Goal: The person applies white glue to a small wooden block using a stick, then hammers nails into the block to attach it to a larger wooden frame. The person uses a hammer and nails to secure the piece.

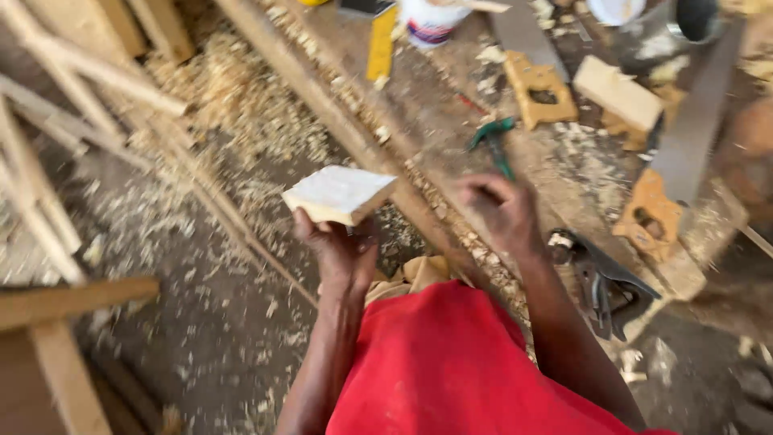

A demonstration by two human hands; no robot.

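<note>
Two hands showing in the head view, both blurred by camera motion. Left hand [338,246] is gripping a pale square wooden block [340,193] from below, fingers curled up around its near edge, holding it raised over the shavings-covered floor [185,266], just left of the workbench edge [378,153]. I'm seeing the block tilted slightly, its broad face up. Right hand [503,211] is hovering over the workbench with fingers curled inward in a loose fist; I cannot tell whether it is pinching anything, too blurred. It is sitting just below a green-handled hammer [495,143] lying on the bench, near but apparently not touching. Further right, two hand saws are lying on the bench: one with a wooden handle [651,216] near the front edge, another wooden saw handle [541,89] toward the back. A loose wood offcut [618,93] is resting beside that second handle. A yellow measuring tool [381,47] and a white tub [431,20] are sitting at the far end. A dark metal hand plane [604,282] is lying at the near edge, just right of the right forearm. I'm looking down over a red shirt [451,370].
</note>
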